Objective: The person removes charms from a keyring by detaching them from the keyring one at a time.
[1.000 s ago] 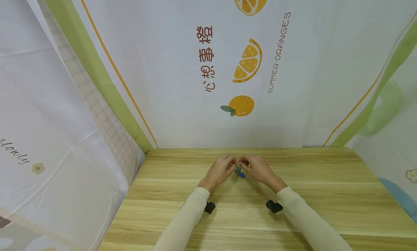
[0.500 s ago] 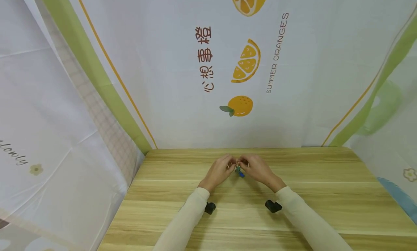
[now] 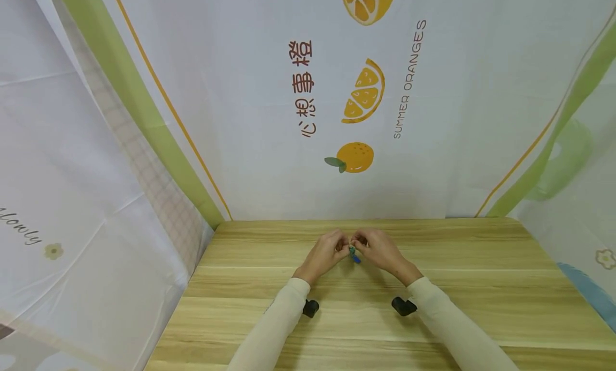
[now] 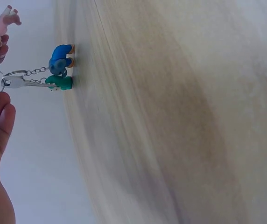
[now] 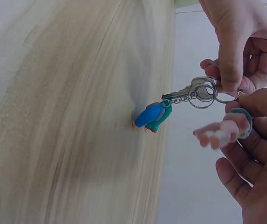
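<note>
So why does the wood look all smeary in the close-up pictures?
In both wrist views the table is streaked with blur, while the blue charm and key ring stay fairly sharp; the head view is crisp but bends the walls at its edges.

Counts of what is seen on and above the table

Two hands are seen, left hand (image 3: 325, 252) and right hand (image 3: 380, 250); one key ring (image 5: 203, 91) with one key (image 4: 27, 83); three small figure charms, blue (image 5: 149, 115), green (image 4: 60, 82) and pink (image 5: 216, 134); one wooden table (image 3: 481, 285); three oranges are printed on one backdrop (image 3: 240, 120).
</note>
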{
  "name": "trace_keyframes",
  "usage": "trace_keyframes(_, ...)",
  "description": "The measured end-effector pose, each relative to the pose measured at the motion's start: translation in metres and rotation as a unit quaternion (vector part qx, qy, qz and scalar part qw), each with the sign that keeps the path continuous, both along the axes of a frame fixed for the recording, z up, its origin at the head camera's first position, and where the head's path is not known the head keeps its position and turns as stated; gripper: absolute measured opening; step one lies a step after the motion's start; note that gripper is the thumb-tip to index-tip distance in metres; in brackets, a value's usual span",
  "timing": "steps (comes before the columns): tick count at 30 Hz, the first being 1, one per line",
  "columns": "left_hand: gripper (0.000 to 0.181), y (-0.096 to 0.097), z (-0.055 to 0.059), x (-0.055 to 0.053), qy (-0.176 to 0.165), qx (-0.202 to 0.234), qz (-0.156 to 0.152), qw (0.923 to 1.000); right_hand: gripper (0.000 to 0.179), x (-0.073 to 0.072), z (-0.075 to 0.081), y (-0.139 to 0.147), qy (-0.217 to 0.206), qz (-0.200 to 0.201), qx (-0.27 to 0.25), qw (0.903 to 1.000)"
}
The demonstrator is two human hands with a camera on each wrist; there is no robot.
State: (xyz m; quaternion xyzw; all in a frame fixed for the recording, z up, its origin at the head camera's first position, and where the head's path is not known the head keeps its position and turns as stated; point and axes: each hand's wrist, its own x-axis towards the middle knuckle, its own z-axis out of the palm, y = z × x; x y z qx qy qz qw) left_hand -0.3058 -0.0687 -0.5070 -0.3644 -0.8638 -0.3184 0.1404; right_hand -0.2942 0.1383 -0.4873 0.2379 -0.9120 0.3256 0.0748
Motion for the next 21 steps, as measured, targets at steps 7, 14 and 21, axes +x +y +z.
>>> trace_keyframes(7, 0.005, -0.0029, 0.0024, -0.0003, 0.041, -0.011, -0.037, 0.9984, 0.011, 0.0001, -0.0017, 0.0000, 0.007, 0.002, 0.005, 1.0000)
trace_keyframes(14, 0.007, -0.0049, 0.0047, 0.0013, 0.075, -0.014, -0.049, 0.9959, 0.010, -0.0005, -0.0007, 0.0017, -0.003, 0.004, 0.000, 1.0000)
trace_keyframes(21, 0.005, -0.0019, 0.0030, 0.0045, 0.053, -0.020, 0.008, 0.9984, 0.012, 0.0004, -0.0013, 0.0014, 0.007, -0.009, -0.008, 0.9999)
